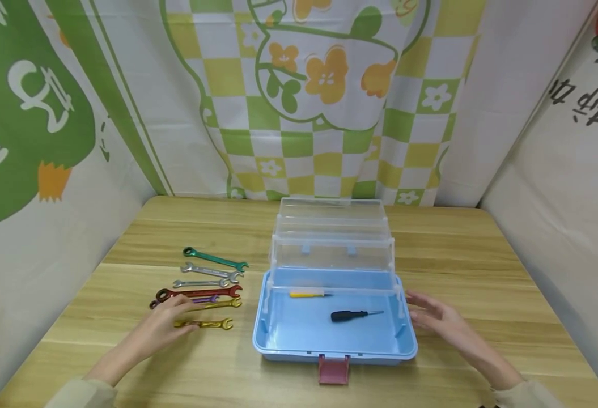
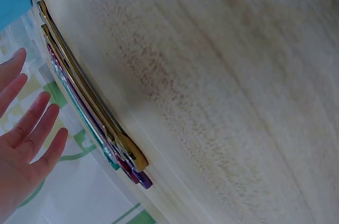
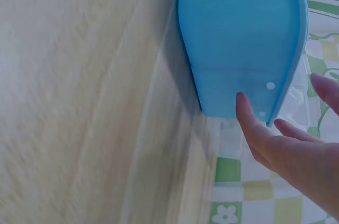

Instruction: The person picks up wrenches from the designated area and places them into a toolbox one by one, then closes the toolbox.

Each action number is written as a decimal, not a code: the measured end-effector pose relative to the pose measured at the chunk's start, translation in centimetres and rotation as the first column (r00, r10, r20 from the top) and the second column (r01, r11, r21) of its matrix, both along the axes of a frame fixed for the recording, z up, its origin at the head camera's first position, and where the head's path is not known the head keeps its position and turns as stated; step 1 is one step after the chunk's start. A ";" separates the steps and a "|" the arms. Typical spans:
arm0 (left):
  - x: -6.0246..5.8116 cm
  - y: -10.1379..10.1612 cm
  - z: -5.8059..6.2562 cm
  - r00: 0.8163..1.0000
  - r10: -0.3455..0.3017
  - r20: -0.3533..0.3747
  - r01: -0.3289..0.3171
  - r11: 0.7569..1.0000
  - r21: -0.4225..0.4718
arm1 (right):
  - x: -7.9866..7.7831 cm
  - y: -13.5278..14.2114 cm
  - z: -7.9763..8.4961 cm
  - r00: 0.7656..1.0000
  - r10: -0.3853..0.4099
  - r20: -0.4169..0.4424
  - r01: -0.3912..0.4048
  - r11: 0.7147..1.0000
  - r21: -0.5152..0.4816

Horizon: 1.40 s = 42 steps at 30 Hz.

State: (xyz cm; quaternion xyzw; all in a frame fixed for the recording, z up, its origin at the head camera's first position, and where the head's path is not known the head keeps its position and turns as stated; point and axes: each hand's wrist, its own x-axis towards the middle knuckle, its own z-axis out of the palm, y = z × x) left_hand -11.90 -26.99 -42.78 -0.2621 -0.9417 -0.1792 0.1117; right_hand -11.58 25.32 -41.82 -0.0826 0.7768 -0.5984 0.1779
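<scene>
My left hand (image 1: pixel 162 324) hovers over the near end of a row of wrenches, its fingers spread and relaxed in the left wrist view. Nearest to it are two gold wrenches (image 1: pixel 219 324), a purple wrench (image 1: pixel 204 300) and a red wrench (image 1: pixel 202 293); the hand hides part of them. To the right stands a light blue toolbox (image 1: pixel 411 348) with its clear lid raised. Inside lie a black screwdriver (image 1: pixel 347 316) and a yellow screwdriver (image 1: pixel 306 294). Loosely extended, the fingers of my right hand (image 1: pixel 446 326) are right beside the box's right wall.
Farther back in the row lie two silver wrenches (image 1: pixel 202 283) and a green wrench (image 1: pixel 214 259). A dark pink latch (image 1: pixel 333 371) hangs at the toolbox front. Patterned curtains (image 1: pixel 309 141) border the wooden table (image 1: pixel 457 249) behind and at the sides.
</scene>
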 end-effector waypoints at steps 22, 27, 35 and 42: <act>-1.0 -0.6 -1.6 0.968 0.014 0.252 -0.020 1.000 0.018 | -0.1 0.0 -1.3 0.991 0.007 0.134 0.016 0.985 -0.174; -1.3 -0.5 -1.6 0.956 0.006 0.295 -0.017 0.999 0.033 | -0.2 0.0 -1.3 0.990 0.014 0.144 0.015 0.980 -0.198; -1.4 -0.3 -1.5 0.933 -0.019 0.359 -0.018 0.995 0.099 | -0.1 -0.1 -1.3 0.988 0.007 0.153 0.024 0.980 -0.199; -1.7 -0.2 -1.9 0.928 -0.037 0.371 -0.012 0.992 0.129 | -0.1 0.0 -1.3 0.988 0.017 0.156 0.018 0.975 -0.221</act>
